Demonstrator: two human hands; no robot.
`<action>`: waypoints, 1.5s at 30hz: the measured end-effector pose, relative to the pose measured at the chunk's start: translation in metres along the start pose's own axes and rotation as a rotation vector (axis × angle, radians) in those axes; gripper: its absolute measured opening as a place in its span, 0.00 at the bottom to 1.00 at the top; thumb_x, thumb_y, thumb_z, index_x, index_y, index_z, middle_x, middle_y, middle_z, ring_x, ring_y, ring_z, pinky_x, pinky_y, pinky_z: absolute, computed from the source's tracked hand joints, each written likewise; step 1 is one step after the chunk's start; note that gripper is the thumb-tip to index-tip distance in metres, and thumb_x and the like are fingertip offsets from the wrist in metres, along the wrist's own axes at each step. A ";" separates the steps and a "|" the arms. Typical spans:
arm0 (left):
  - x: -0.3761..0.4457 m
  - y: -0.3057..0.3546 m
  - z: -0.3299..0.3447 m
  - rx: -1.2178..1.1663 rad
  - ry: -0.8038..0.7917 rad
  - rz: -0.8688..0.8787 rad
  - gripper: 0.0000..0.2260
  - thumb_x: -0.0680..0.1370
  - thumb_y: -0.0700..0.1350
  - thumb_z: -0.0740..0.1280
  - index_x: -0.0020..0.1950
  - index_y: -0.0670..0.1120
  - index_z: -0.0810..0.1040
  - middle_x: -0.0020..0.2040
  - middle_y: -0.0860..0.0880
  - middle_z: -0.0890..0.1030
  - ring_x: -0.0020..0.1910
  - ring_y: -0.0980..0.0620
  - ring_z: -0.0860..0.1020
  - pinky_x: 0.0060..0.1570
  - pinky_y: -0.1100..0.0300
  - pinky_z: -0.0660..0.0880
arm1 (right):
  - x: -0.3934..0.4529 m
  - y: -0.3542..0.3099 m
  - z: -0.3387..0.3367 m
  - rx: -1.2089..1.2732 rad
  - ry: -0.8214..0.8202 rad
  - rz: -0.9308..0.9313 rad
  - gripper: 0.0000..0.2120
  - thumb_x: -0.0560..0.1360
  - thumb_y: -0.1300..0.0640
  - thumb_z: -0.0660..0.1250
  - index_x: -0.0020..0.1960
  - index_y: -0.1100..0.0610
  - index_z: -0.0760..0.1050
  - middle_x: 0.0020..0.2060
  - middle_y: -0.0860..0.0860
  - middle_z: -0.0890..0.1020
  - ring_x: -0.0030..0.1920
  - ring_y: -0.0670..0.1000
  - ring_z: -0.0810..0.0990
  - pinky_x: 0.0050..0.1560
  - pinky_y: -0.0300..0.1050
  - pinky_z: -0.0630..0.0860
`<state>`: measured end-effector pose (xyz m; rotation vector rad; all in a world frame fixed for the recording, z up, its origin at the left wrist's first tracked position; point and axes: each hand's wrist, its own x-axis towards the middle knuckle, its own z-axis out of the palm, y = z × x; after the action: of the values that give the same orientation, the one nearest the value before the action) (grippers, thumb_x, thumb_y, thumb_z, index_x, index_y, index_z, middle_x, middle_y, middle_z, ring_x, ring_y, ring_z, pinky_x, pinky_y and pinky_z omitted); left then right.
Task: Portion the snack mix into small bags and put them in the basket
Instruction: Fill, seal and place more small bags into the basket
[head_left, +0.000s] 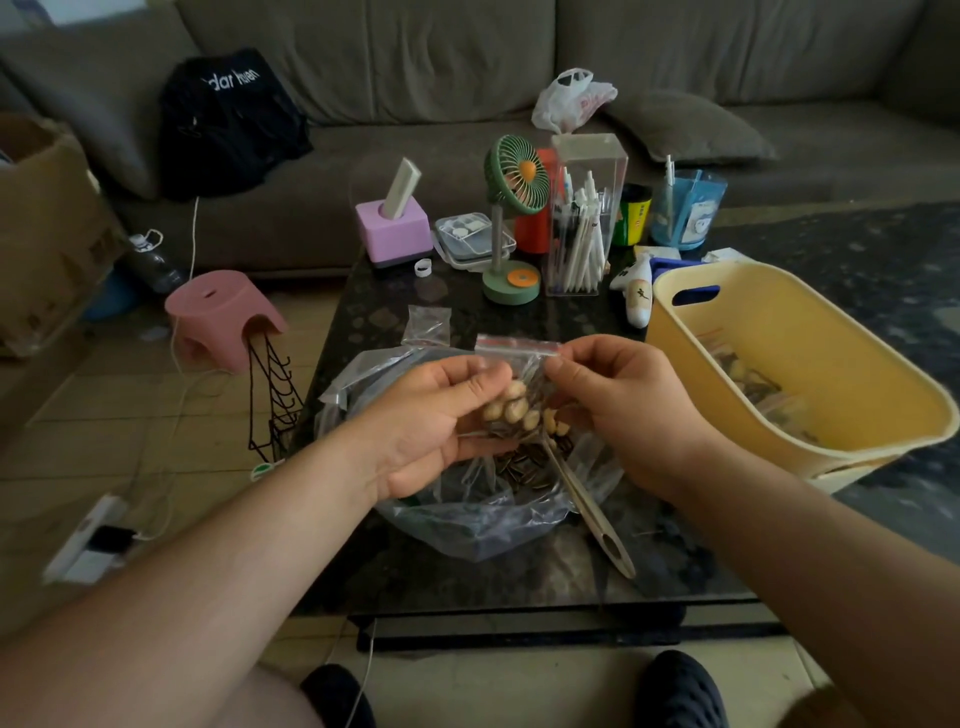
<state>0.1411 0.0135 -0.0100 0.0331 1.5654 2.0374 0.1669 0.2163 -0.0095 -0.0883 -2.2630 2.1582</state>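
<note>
While the yellow basket (779, 332) at 3 o'clock is cut by its near wall, filled bags inside stay hard to make out. Big snack-mix bag (467, 514) sits under both hands, mostly hidden. Left hand (431, 421) and right hand (618, 410) pinch the small bag (519, 379), peanuts inside. Wooden scoop (597, 514) at 5 o'clock. Fan (514, 182) at 12.

The hands (519, 410) hide much of the small bag (519, 384).

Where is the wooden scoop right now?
In the head view, the wooden scoop lies unheld at centre-right, its bowl in the large snack-mix bag, its handle sticking out over the table below the right hand.
</note>
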 end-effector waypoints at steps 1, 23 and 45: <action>0.001 0.000 0.000 -0.009 0.031 0.015 0.12 0.76 0.47 0.72 0.57 0.43 0.82 0.55 0.39 0.86 0.53 0.42 0.86 0.51 0.45 0.85 | 0.001 -0.001 0.000 0.006 0.016 0.004 0.05 0.81 0.58 0.71 0.48 0.60 0.82 0.44 0.63 0.86 0.41 0.60 0.84 0.43 0.53 0.82; 0.007 -0.019 0.018 -0.089 0.350 0.281 0.03 0.84 0.43 0.69 0.54 0.45 0.82 0.47 0.45 0.87 0.47 0.47 0.86 0.50 0.49 0.84 | 0.006 0.000 0.011 0.149 0.017 0.087 0.05 0.80 0.58 0.71 0.49 0.60 0.83 0.45 0.62 0.87 0.44 0.55 0.85 0.51 0.52 0.84; 0.008 -0.016 0.016 -0.125 0.393 0.285 0.04 0.83 0.41 0.69 0.53 0.43 0.84 0.45 0.47 0.87 0.46 0.49 0.86 0.47 0.53 0.84 | 0.009 0.003 0.004 -0.028 0.022 0.005 0.05 0.81 0.58 0.71 0.48 0.57 0.84 0.42 0.58 0.87 0.40 0.55 0.84 0.49 0.56 0.83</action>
<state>0.1464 0.0335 -0.0221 -0.2151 1.7394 2.4778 0.1573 0.2125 -0.0128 -0.1180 -2.2843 2.1176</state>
